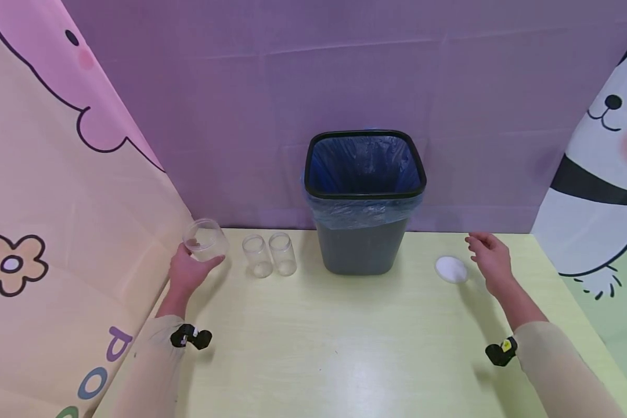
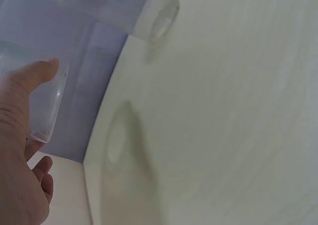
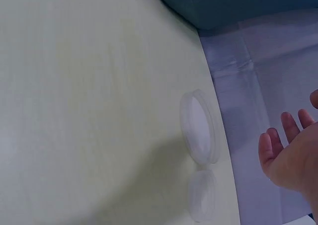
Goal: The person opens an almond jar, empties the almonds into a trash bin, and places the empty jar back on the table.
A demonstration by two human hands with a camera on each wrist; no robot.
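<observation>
On the left, my left hand (image 1: 188, 271) grips a clear, wide jar (image 1: 206, 239), raised above the table and tilted. In the left wrist view the thumb lies along the side of the jar (image 2: 45, 103). Two clear, narrower jars (image 1: 258, 256) stand side by side just right of that hand. At the right, my right hand (image 1: 490, 261) hovers over the table with fingers loosely bent and nothing held. Beside it lies a round white lid (image 1: 451, 269). The right wrist view has this larger lid (image 3: 199, 128) next to a smaller translucent lid (image 3: 202, 196).
A grey bin (image 1: 363, 247) with a blue liner (image 1: 366, 162) and black rim stands at the back middle of the pale table (image 1: 334, 342). A purple cloth backdrop (image 1: 271, 116) rises behind it, with printed cloth panels (image 1: 83, 232) on both sides.
</observation>
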